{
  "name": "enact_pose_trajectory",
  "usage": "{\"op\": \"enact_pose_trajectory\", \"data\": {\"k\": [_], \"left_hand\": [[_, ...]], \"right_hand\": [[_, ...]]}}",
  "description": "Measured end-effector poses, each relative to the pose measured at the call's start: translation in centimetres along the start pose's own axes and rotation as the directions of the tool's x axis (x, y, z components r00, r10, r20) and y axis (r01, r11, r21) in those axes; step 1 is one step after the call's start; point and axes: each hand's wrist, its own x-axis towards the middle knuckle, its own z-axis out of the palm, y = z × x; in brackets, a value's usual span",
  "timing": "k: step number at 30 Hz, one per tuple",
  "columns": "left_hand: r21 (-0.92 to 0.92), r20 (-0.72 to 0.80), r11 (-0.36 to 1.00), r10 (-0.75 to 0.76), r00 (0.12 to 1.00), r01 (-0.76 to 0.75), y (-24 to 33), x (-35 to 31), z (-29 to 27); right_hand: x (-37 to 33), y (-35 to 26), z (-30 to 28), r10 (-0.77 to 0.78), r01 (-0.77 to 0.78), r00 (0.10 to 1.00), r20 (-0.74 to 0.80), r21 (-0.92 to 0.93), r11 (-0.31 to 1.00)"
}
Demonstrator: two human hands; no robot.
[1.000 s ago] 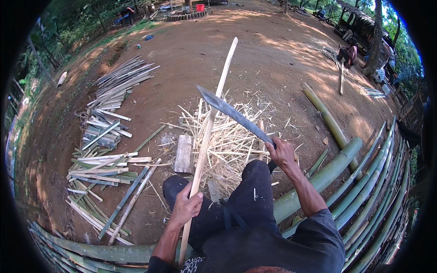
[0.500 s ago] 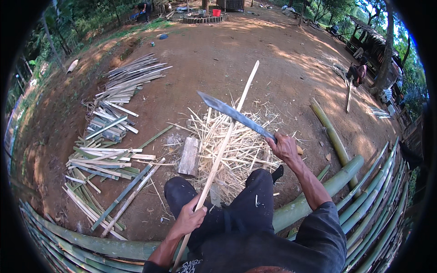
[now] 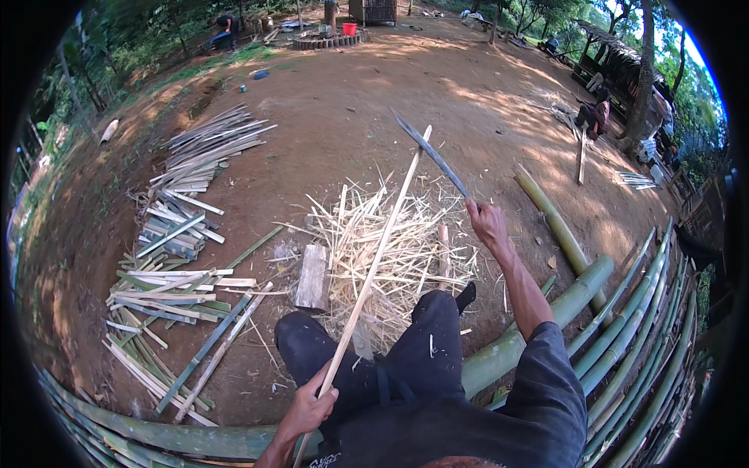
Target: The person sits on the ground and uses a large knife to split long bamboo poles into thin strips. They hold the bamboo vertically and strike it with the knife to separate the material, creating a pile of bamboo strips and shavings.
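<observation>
My left hand (image 3: 311, 404) is closed round the lower part of a long, pale bamboo strip (image 3: 373, 269), which slants up and away from me between my knees. In my right hand (image 3: 489, 224) is the handle of a machete (image 3: 434, 158), its long grey blade pointing up and to the left. The blade crosses the strip near its far end; whether it touches there I cannot tell. My right fingers hide most of the handle. Beneath the strip lies a heap of thin bamboo shavings (image 3: 374, 234) on the ground.
A wood block (image 3: 313, 278) lies left of the shavings. Piles of split bamboo strips (image 3: 168, 285) spread along the left. Thick green bamboo poles (image 3: 507, 355) lie at my right, others (image 3: 179, 434) at lower left. A person (image 3: 596, 117) sits at far right; another (image 3: 228, 31) bends at far left.
My right hand has pushed away from me, carrying the machete blade from mid-strip up toward the strip's far end. The left hand still grips the strip. The view has shifted slightly.
</observation>
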Motion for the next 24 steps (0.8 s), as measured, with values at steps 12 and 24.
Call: {"op": "enact_pose_trajectory", "data": {"k": [12,24], "left_hand": [[-0.202,0.112,0.979,-0.017,0.994,0.039,-1.7,-0.6,0.0],[-0.563,0.274,0.822,0.089,0.958,0.085,3.3,5.2,1.1]], "right_hand": [[-0.2,2.6,-0.1,0.350,-0.332,0.934,-0.079,0.176,0.927],[-13.6,-6.9,0.4,-0.533,0.527,0.846,0.011,0.140,0.838]]}}
